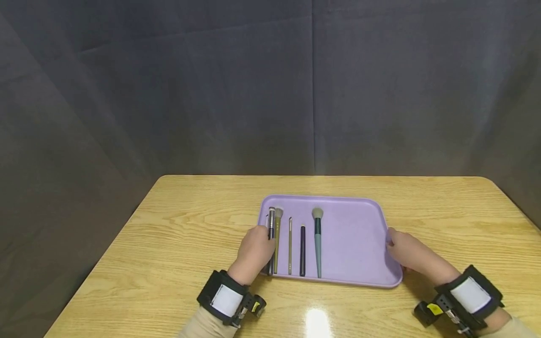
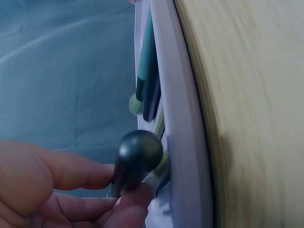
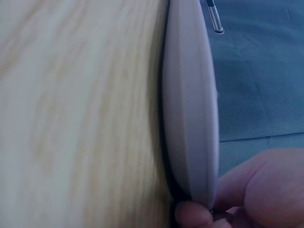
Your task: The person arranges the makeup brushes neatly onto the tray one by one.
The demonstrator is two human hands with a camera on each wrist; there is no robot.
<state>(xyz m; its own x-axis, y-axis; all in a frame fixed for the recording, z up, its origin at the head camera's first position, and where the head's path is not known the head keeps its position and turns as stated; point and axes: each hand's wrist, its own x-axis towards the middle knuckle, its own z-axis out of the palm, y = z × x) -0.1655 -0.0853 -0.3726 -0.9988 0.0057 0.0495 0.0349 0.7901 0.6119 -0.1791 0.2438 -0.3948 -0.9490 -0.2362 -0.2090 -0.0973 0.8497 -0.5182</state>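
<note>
My left hand [image 1: 255, 246] pinches a dark-handled makeup brush [image 1: 271, 219] over the left end of a lilac tray [image 1: 359, 234]. In the left wrist view the rounded butt of that brush [image 2: 141, 151] shows between thumb and fingers. Beside it in the tray lie an olive brush with a pale tuft [image 1: 277, 234], a thin olive brush [image 1: 289, 249], a short dark purple stick [image 1: 302, 251] and a teal brush [image 1: 318, 239]. At the tray's right edge, my right hand [image 1: 405, 249] grips the rim; in the right wrist view fingers [image 3: 192, 213] curl at its underside.
The tray rests on a wood-grain table [image 1: 169, 253]. Behind and to the left hangs a dark grey cloth [image 1: 236, 103]. Each wrist wears a black strap with a small camera, such as the right strap [image 1: 469, 295].
</note>
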